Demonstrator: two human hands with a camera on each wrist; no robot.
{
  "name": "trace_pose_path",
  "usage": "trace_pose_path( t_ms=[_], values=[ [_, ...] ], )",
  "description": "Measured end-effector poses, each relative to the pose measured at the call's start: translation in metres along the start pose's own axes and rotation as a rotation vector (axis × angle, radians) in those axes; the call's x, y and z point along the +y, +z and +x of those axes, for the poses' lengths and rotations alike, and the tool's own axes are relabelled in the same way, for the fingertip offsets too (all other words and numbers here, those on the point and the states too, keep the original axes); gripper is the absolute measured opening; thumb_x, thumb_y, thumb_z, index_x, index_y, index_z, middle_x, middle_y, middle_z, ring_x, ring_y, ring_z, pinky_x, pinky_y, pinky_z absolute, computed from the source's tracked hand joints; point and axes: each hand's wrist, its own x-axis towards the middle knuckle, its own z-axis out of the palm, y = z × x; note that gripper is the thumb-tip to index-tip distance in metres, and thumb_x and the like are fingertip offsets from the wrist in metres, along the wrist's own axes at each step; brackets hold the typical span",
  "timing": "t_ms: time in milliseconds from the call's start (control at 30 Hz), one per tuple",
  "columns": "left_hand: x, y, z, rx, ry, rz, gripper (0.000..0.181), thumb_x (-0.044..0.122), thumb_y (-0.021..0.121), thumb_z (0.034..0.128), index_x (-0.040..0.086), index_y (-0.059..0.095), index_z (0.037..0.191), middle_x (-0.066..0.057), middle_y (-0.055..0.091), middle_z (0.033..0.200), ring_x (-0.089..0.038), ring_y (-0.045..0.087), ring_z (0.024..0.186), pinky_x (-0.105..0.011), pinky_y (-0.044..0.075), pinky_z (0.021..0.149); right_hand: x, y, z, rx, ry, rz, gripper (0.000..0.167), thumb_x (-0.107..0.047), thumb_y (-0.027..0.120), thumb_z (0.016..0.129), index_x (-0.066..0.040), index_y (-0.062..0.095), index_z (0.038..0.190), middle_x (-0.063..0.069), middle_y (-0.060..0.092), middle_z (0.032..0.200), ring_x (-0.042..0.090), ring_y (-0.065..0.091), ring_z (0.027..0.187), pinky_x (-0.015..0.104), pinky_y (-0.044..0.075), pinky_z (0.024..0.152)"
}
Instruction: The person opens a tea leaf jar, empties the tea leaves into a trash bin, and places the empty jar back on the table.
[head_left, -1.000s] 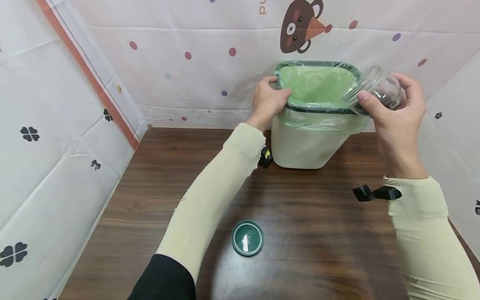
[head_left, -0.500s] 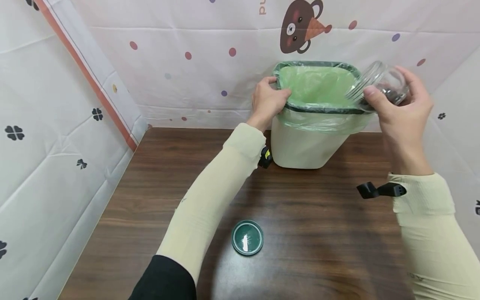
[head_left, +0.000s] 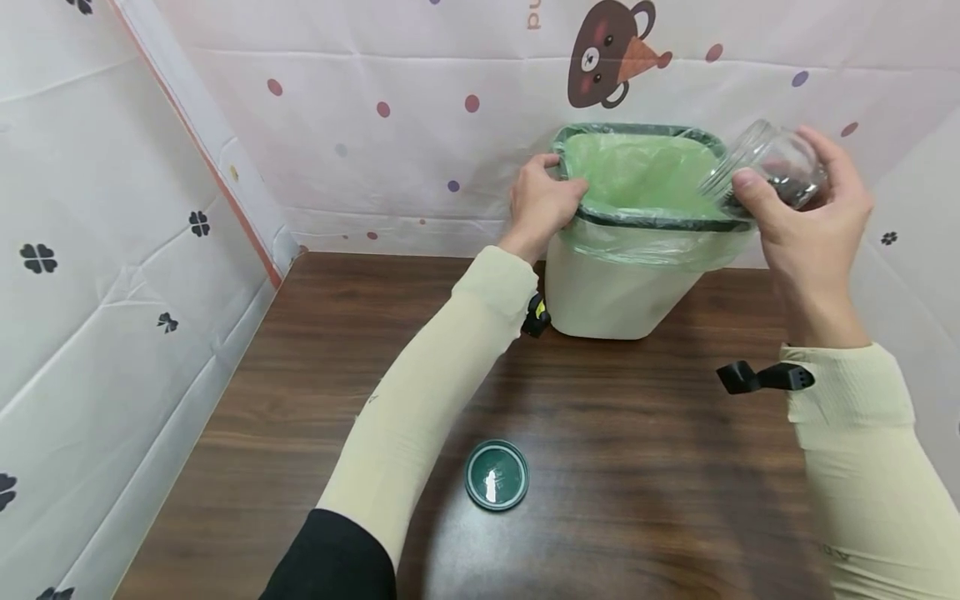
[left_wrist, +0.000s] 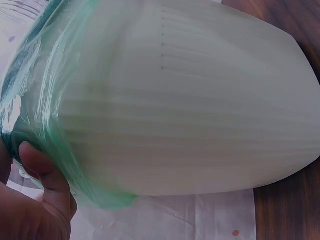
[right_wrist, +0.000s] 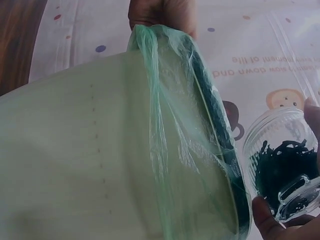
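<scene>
My left hand (head_left: 542, 208) grips the left end of the rim of a pale trash bin (head_left: 611, 292), which wears a green plastic liner (head_left: 637, 171). In the left wrist view the thumb (left_wrist: 47, 172) bends over the liner at the rim. A clear glass jar (head_left: 798, 154) is in my right hand (head_left: 817, 225), tilted with its mouth toward the bin's right rim. Dark pieces (right_wrist: 285, 167) lie inside the jar; what they are I cannot tell. The bin stands upright, and its bottom inside is hidden.
A round dark green lid (head_left: 496, 475) lies on the brown wooden table (head_left: 615, 433), nearer the front than the bin. Behind the bin rises a white printed sheet (head_left: 337, 142) with dots and a bear. Another sheet with clovers (head_left: 112, 333) borders the left side.
My right hand and the jar have shifted a little right and up over the bin's right end. The left hand keeps its hold on the rim. The head view has tilted slightly.
</scene>
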Motion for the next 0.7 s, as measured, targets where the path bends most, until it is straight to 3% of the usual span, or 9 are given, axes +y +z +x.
trace_pose_path(
  t_ms=[233,700],
  values=[
    [0.0000,-0.0003,-0.0011,0.017,0.008,0.015,0.054,0.030,0.075,0.0876,0.028,0.059,0.139,0.010,0.060,0.128,-0.010,0.051,0.109,-0.022,0.045,0.086,-0.0054,0.0018,-0.0032,-0.013,0.058,-0.010,0.069,0.005,0.090,0.066,-0.007,0.059,0.126,0.013,0.063,0.111,0.019,0.061,0.097,0.025,0.050,0.082],
    [-0.0003,0.0010,0.0011,0.016,-0.003,0.004,0.056,0.030,0.076,0.0872,0.029,0.058,0.140,0.011,0.059,0.131,-0.010,0.052,0.109,-0.022,0.045,0.087,-0.0069,0.0044,0.0028,-0.050,0.069,-0.032,0.062,0.007,0.091,0.065,-0.007,0.068,0.121,0.013,0.064,0.113,0.019,0.062,0.099,0.021,0.054,0.080]
  ],
)
